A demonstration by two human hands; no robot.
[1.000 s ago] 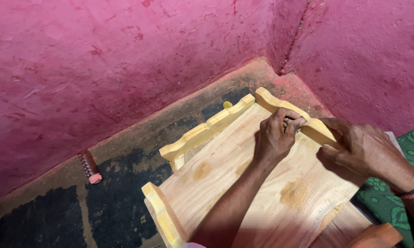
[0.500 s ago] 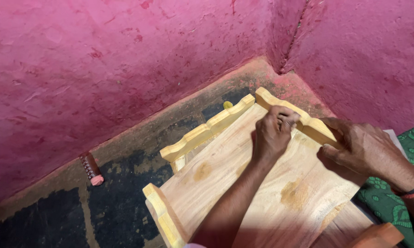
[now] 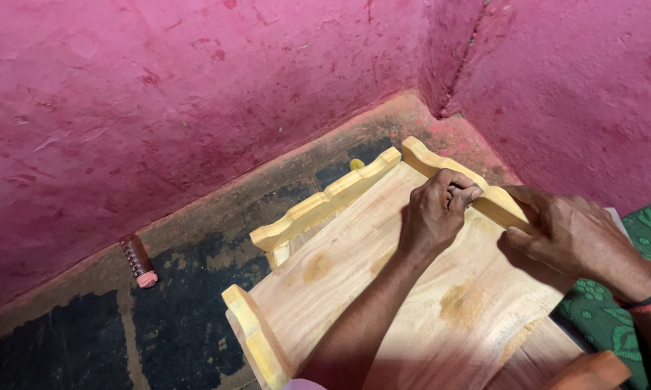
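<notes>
**Both hands on the scalloped rail**

My left hand is curled tight, fingers pinched on something small pressed against the wooden rail; what it is, I cannot tell. My right hand grips the same rail just beside it, fingers wrapped over its top edge. The rail stands along the far edge of the pale wooden tray, on the floor in a pink-walled corner. A small brown bottle lies well apart by the wall.

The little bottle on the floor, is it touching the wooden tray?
Apart. The head view shows the little bottle lying near the pink wall, with dark floor plainly between it and the wooden tray.
</notes>
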